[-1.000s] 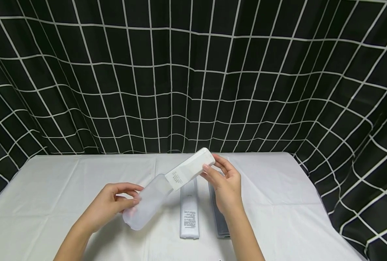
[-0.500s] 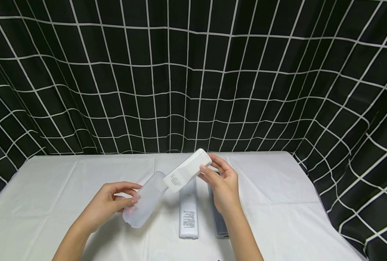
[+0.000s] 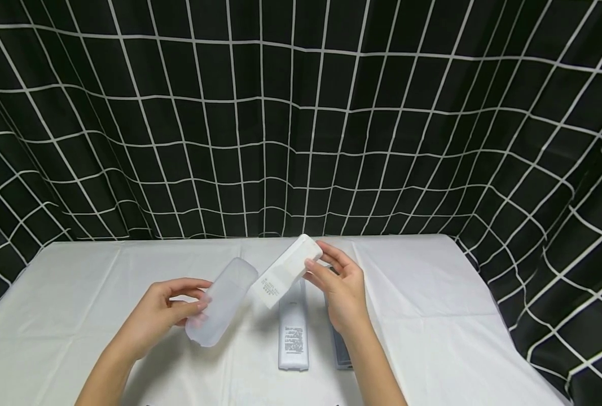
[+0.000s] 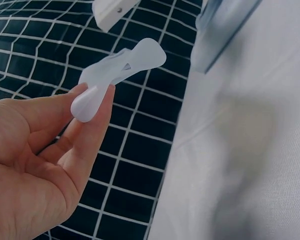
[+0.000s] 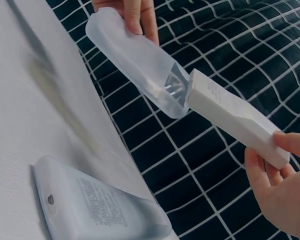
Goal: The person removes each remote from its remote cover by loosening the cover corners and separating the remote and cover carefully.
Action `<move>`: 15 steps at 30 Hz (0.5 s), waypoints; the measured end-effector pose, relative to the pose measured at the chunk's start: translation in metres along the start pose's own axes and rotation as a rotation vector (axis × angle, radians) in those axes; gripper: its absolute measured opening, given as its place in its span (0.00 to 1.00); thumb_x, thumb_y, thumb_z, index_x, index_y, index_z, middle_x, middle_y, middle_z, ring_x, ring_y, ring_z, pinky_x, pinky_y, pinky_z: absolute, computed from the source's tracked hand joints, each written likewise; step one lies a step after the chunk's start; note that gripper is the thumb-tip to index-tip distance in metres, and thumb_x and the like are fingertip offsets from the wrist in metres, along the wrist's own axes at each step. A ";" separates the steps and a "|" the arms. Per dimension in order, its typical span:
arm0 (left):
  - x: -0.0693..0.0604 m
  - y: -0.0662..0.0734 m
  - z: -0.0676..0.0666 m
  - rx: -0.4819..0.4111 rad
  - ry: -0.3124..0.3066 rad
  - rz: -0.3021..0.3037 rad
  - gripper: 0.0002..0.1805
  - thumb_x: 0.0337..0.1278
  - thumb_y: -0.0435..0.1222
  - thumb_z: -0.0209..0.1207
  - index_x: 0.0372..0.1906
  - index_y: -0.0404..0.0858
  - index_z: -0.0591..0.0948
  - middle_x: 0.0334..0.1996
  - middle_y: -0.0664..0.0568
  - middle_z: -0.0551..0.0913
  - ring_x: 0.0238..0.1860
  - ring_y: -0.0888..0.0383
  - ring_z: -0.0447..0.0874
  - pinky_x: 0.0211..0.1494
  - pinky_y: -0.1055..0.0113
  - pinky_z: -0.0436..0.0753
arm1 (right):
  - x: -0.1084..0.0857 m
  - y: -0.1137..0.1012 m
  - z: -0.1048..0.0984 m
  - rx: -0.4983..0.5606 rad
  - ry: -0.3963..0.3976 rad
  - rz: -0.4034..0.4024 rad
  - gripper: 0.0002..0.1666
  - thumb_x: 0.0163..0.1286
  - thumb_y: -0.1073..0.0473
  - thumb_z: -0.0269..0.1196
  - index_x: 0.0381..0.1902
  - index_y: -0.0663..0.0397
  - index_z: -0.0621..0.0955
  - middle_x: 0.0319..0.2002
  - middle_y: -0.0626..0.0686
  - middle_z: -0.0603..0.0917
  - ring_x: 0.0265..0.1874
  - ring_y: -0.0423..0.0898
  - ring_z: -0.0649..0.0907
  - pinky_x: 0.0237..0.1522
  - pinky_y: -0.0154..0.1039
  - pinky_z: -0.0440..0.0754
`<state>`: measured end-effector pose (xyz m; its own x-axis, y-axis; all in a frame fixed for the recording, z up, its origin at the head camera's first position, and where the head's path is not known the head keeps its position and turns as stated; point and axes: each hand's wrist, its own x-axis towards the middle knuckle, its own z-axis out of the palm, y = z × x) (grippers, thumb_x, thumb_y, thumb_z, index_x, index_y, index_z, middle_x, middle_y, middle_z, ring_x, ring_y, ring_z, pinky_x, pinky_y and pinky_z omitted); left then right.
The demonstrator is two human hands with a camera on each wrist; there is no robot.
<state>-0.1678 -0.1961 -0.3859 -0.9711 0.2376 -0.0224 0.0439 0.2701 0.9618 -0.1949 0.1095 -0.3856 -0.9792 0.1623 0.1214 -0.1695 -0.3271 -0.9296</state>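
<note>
My left hand pinches a translucent, soft remote control cover between thumb and fingers, tilted above the table. The cover looks hollow, and in the left wrist view its end is flattened. Thumb and fingers of my right hand hold the upper end of a white remote control, its printed back facing up. The remote's lower end lies outside the cover, right beside the cover's upper end; whether they touch I cannot tell. In the right wrist view the remote and the cover stand nearly end to end.
Beneath the hands, a pale remote with printed text lies on the white tablecloth. To its right is a dark, flat remote-like object, partly hidden by the right forearm. A black curtain with white grid lines hangs behind the table.
The white remote's lower end has come away from the cover's mouth. My left hand has shifted slightly left with the cover, and my right hand has moved a little left and down, tilting the remote steeper.
</note>
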 end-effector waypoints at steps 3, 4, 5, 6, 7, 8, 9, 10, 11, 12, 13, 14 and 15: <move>0.000 0.000 -0.001 0.003 0.010 -0.005 0.26 0.67 0.32 0.67 0.66 0.28 0.80 0.48 0.43 0.86 0.38 0.62 0.90 0.42 0.64 0.88 | -0.001 0.001 0.001 -0.014 -0.004 0.007 0.28 0.67 0.79 0.63 0.65 0.77 0.75 0.49 0.56 0.84 0.41 0.42 0.89 0.49 0.42 0.91; -0.001 0.000 -0.002 0.001 0.015 -0.007 0.26 0.67 0.32 0.67 0.67 0.28 0.79 0.48 0.43 0.86 0.38 0.61 0.90 0.42 0.64 0.88 | -0.001 0.001 0.001 -0.019 -0.007 0.010 0.28 0.68 0.79 0.63 0.65 0.77 0.75 0.49 0.56 0.84 0.41 0.42 0.89 0.50 0.41 0.90; -0.001 0.000 -0.003 0.001 0.021 -0.009 0.26 0.67 0.32 0.67 0.67 0.28 0.79 0.48 0.44 0.86 0.38 0.62 0.90 0.42 0.64 0.88 | -0.001 0.002 0.001 -0.021 -0.008 0.014 0.28 0.68 0.79 0.63 0.65 0.77 0.75 0.50 0.56 0.84 0.41 0.42 0.89 0.50 0.41 0.90; -0.001 0.000 -0.003 0.001 0.028 -0.011 0.26 0.67 0.31 0.67 0.67 0.28 0.79 0.48 0.44 0.86 0.38 0.62 0.90 0.42 0.65 0.88 | -0.002 0.002 0.002 -0.025 -0.010 0.018 0.27 0.68 0.79 0.63 0.65 0.77 0.75 0.50 0.57 0.84 0.41 0.42 0.89 0.49 0.41 0.90; -0.001 0.000 -0.004 -0.002 0.035 -0.012 0.26 0.67 0.31 0.67 0.67 0.27 0.79 0.48 0.44 0.86 0.39 0.62 0.90 0.42 0.65 0.88 | -0.002 0.003 0.002 -0.028 -0.011 0.024 0.27 0.68 0.78 0.63 0.65 0.76 0.75 0.50 0.57 0.84 0.40 0.42 0.89 0.49 0.41 0.90; -0.001 0.000 -0.005 -0.006 0.041 -0.014 0.26 0.67 0.31 0.67 0.67 0.27 0.79 0.48 0.44 0.87 0.39 0.62 0.90 0.42 0.65 0.88 | -0.002 0.003 0.003 -0.034 -0.012 0.027 0.27 0.68 0.78 0.63 0.65 0.76 0.75 0.51 0.58 0.84 0.40 0.42 0.90 0.49 0.41 0.91; -0.001 0.000 -0.005 -0.011 0.047 -0.014 0.25 0.67 0.31 0.67 0.67 0.27 0.79 0.48 0.44 0.87 0.39 0.62 0.89 0.42 0.65 0.88 | -0.003 0.004 0.003 -0.041 -0.013 0.032 0.27 0.68 0.78 0.64 0.65 0.76 0.76 0.51 0.58 0.85 0.40 0.42 0.90 0.49 0.41 0.91; -0.001 0.000 -0.005 -0.018 0.052 -0.014 0.25 0.67 0.30 0.67 0.67 0.26 0.79 0.48 0.44 0.87 0.39 0.62 0.89 0.42 0.66 0.88 | -0.003 0.005 0.003 -0.045 -0.014 0.038 0.27 0.68 0.78 0.64 0.65 0.76 0.76 0.51 0.59 0.85 0.40 0.42 0.90 0.49 0.41 0.91; -0.001 0.000 -0.005 -0.024 0.056 -0.013 0.25 0.67 0.30 0.66 0.67 0.26 0.79 0.48 0.45 0.87 0.39 0.62 0.89 0.42 0.66 0.88 | -0.003 0.005 0.004 -0.050 -0.015 0.043 0.27 0.67 0.77 0.64 0.65 0.75 0.76 0.52 0.59 0.85 0.40 0.43 0.90 0.49 0.41 0.91; -0.001 0.000 -0.005 -0.033 0.059 -0.011 0.25 0.67 0.29 0.66 0.67 0.25 0.78 0.47 0.45 0.87 0.39 0.63 0.89 0.42 0.66 0.89 | -0.004 0.006 0.005 -0.057 -0.018 0.047 0.27 0.68 0.77 0.64 0.65 0.75 0.76 0.52 0.60 0.85 0.40 0.42 0.90 0.49 0.41 0.91; -0.001 -0.001 -0.005 -0.042 0.061 -0.011 0.25 0.68 0.29 0.66 0.67 0.25 0.78 0.47 0.45 0.87 0.38 0.63 0.89 0.43 0.66 0.89 | -0.004 0.007 0.005 -0.063 -0.022 0.052 0.27 0.68 0.77 0.65 0.65 0.75 0.76 0.53 0.61 0.85 0.41 0.42 0.89 0.49 0.40 0.90; -0.001 -0.001 -0.005 -0.051 0.063 -0.009 0.25 0.68 0.29 0.66 0.67 0.25 0.78 0.47 0.46 0.87 0.38 0.63 0.89 0.43 0.66 0.89 | -0.005 0.007 0.006 -0.067 -0.027 0.056 0.27 0.68 0.77 0.65 0.65 0.75 0.76 0.53 0.62 0.85 0.41 0.42 0.89 0.49 0.40 0.90; -0.001 -0.002 -0.004 -0.061 0.067 -0.008 0.25 0.67 0.28 0.66 0.67 0.24 0.78 0.46 0.46 0.87 0.38 0.63 0.89 0.43 0.66 0.89 | -0.005 0.008 0.006 -0.068 -0.031 0.062 0.27 0.67 0.77 0.65 0.65 0.75 0.77 0.54 0.62 0.85 0.41 0.42 0.89 0.49 0.40 0.90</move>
<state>-0.1678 -0.2007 -0.3862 -0.9850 0.1718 -0.0134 0.0241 0.2142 0.9765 -0.1924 0.1001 -0.3914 -0.9907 0.1146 0.0727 -0.1016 -0.2711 -0.9572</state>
